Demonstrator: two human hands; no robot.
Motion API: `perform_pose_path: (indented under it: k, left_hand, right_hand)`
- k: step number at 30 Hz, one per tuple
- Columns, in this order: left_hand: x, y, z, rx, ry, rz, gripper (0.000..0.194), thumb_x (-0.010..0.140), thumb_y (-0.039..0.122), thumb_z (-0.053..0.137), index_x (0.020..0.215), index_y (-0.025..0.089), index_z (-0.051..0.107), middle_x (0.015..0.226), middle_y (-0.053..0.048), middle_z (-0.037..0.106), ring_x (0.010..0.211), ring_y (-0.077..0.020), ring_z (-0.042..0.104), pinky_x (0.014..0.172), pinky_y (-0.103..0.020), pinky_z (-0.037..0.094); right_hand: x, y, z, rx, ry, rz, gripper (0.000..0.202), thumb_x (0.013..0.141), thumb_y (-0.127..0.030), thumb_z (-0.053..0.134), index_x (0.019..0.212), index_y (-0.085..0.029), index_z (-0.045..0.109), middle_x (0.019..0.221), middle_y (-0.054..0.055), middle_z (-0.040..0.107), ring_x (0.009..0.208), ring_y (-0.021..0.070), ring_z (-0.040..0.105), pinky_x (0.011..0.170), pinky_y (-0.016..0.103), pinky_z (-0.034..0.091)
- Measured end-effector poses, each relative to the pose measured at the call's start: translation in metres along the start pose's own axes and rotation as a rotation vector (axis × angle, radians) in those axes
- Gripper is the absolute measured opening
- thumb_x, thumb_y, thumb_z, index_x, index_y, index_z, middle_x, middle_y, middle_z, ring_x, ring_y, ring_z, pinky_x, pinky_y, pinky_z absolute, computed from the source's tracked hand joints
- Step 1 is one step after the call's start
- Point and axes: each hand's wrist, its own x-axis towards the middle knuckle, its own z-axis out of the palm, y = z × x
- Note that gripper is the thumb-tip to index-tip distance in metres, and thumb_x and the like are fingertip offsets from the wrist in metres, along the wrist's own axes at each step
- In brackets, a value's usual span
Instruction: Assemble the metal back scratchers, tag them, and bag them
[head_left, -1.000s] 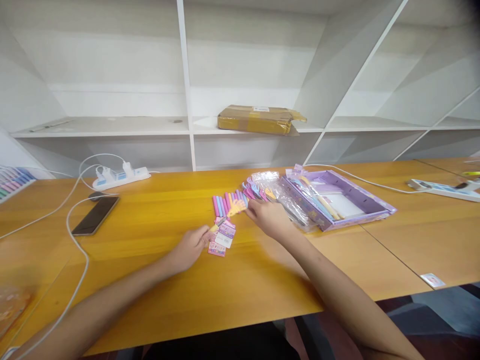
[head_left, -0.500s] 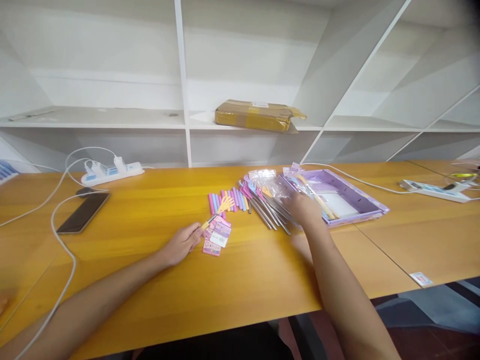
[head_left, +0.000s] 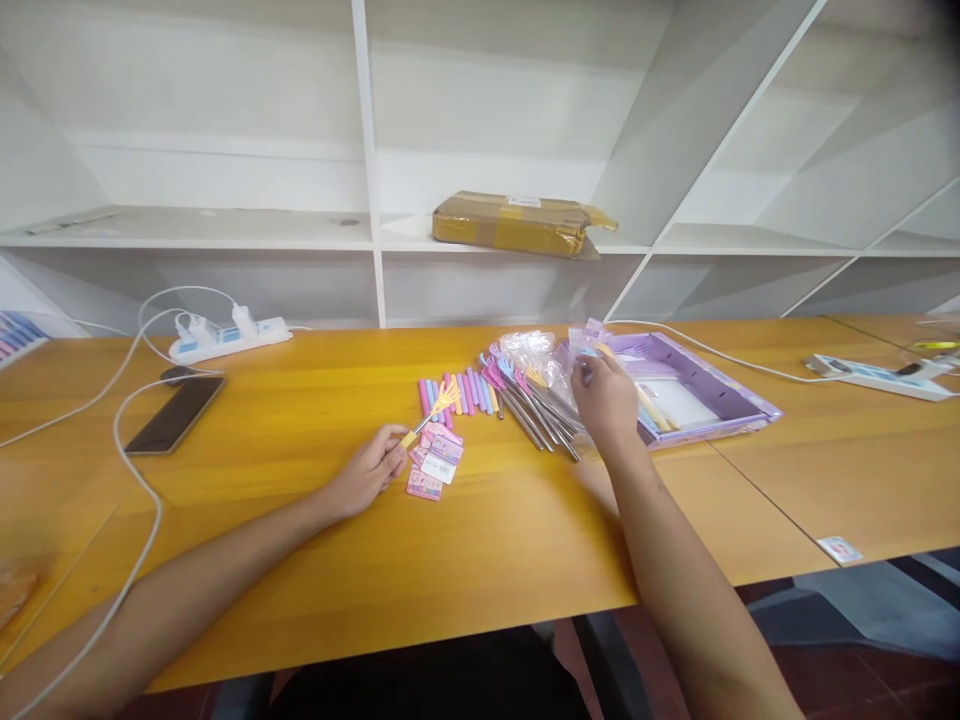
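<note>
My left hand (head_left: 375, 470) is closed round the yellow handle of a back scratcher (head_left: 436, 408), whose yellow hand-shaped head points up and away. Pink and purple printed cards (head_left: 441, 455) lie just beyond its fingers. My right hand (head_left: 606, 395) pinches a clear plastic bag (head_left: 583, 345) by the near left side of a purple box (head_left: 739, 400). Left of that hand is a pile of back scratchers (head_left: 529, 405) with metal rods and pink, blue and purple heads. Pink, purple, blue and yellow handle tubes (head_left: 469, 392) lie in a row beside them.
Several crumpled clear bags (head_left: 534, 350) lie behind the pile. A phone (head_left: 176, 415) and a white power strip (head_left: 229, 340) with cables are at left, another power strip (head_left: 877, 378) at right. A taped carton (head_left: 517, 222) sits on the shelf above.
My right hand has risen slightly away from me and now shows clear plastic at its fingertips. My left hand keeps the yellow back scratcher, almost in the same place.
</note>
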Motion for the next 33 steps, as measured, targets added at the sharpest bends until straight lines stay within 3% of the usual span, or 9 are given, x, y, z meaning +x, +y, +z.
perform_pose_path:
  k: [4, 7, 10, 16, 19, 22, 26, 30, 33]
  left_hand:
    - [-0.001, 0.006, 0.004, 0.067, 0.058, 0.097, 0.040, 0.108, 0.052, 0.040, 0.138, 0.026, 0.049, 0.091, 0.002, 0.053, 0.057, -0.0089, 0.037, 0.055, -0.023, 0.036]
    - [-0.004, 0.011, 0.008, 0.231, 0.029, 0.177, 0.034, 0.105, 0.048, 0.048, 0.118, 0.023, 0.066, 0.101, -0.003, 0.058, 0.082, -0.0152, 0.056, 0.078, -0.029, 0.049]
    - [-0.010, 0.013, 0.014, 0.284, -0.035, 0.225, 0.035, 0.099, 0.048, 0.062, 0.124, 0.024, 0.067, 0.110, -0.006, 0.061, 0.103, -0.0222, 0.060, 0.095, -0.036, 0.050]
    - [-0.014, 0.011, 0.022, 0.220, -0.074, 0.261, 0.046, 0.087, 0.047, 0.078, 0.123, 0.021, 0.067, 0.117, -0.009, 0.066, 0.113, -0.0269, 0.061, 0.103, -0.040, 0.049]
    - [-0.012, 0.012, 0.021, 0.191, 0.006, 0.209, 0.028, 0.097, 0.046, 0.066, 0.110, 0.021, 0.071, 0.106, -0.006, 0.067, 0.105, -0.0235, 0.063, 0.102, -0.040, 0.048]
    - [-0.011, 0.011, 0.021, 0.058, 0.077, 0.140, 0.026, 0.099, 0.045, 0.062, 0.096, 0.020, 0.068, 0.100, -0.004, 0.067, 0.101, -0.0217, 0.065, 0.101, -0.039, 0.050]
    - [-0.013, 0.013, 0.023, -0.137, -0.016, 0.097, 0.028, 0.096, 0.047, 0.066, 0.092, 0.019, 0.065, 0.102, -0.006, 0.069, 0.097, -0.0221, 0.069, 0.094, -0.040, 0.055]
    - [-0.016, 0.020, 0.022, 0.001, -0.095, 0.190, 0.029, 0.095, 0.047, 0.069, 0.090, 0.019, 0.073, 0.107, -0.008, 0.070, 0.107, -0.0232, 0.067, 0.104, -0.041, 0.051]
    - [-0.016, 0.020, 0.020, -0.024, -0.020, 0.224, 0.031, 0.096, 0.048, 0.068, 0.089, 0.019, 0.074, 0.114, -0.010, 0.067, 0.104, -0.0222, 0.066, 0.096, -0.038, 0.055]
  right_hand:
    - [-0.031, -0.051, -0.002, 0.291, 0.164, -0.289, 0.040, 0.105, -0.028, 0.043, 0.132, -0.014, 0.069, 0.093, 0.011, 0.068, 0.080, 0.0200, 0.062, 0.082, 0.032, 0.052]
    - [-0.072, -0.091, 0.000, 0.377, 0.012, -0.598, 0.040, 0.105, -0.026, 0.047, 0.138, -0.018, 0.067, 0.084, 0.008, 0.067, 0.073, 0.0178, 0.062, 0.071, 0.028, 0.052]
    - [-0.106, -0.118, -0.002, 0.456, -0.101, -0.922, 0.045, 0.104, -0.025, 0.051, 0.148, -0.020, 0.060, 0.089, 0.008, 0.071, 0.071, 0.0165, 0.064, 0.065, 0.027, 0.054]
    - [-0.121, -0.133, -0.015, 0.737, -0.252, -1.244, 0.045, 0.104, -0.021, 0.052, 0.149, -0.019, 0.054, 0.131, 0.015, 0.071, 0.113, 0.0237, 0.070, 0.091, 0.037, 0.061]
    - [-0.117, -0.131, -0.014, 0.918, -0.358, -1.072, 0.030, 0.103, -0.018, 0.048, 0.126, -0.022, 0.066, 0.117, 0.012, 0.074, 0.109, 0.0219, 0.071, 0.092, 0.038, 0.061]
    - [-0.116, -0.132, -0.008, 1.093, -0.488, -0.540, 0.019, 0.104, -0.030, 0.050, 0.101, -0.021, 0.066, 0.089, 0.006, 0.069, 0.076, 0.0167, 0.069, 0.067, 0.031, 0.062]
    - [-0.117, -0.140, 0.006, 1.395, -0.860, 0.024, 0.041, 0.094, -0.051, 0.067, 0.122, -0.025, 0.055, 0.090, -0.002, 0.063, 0.049, 0.0098, 0.057, 0.033, 0.022, 0.045]
    - [-0.119, -0.142, 0.019, 1.519, -1.075, 0.070, 0.044, 0.087, -0.056, 0.075, 0.109, -0.020, 0.062, 0.072, -0.006, 0.058, 0.047, 0.0085, 0.052, 0.037, 0.021, 0.045]
    - [-0.114, -0.139, 0.021, 1.533, -0.964, 0.029, 0.038, 0.092, -0.057, 0.070, 0.092, -0.020, 0.062, 0.059, -0.007, 0.052, 0.047, 0.0097, 0.049, 0.047, 0.024, 0.049]
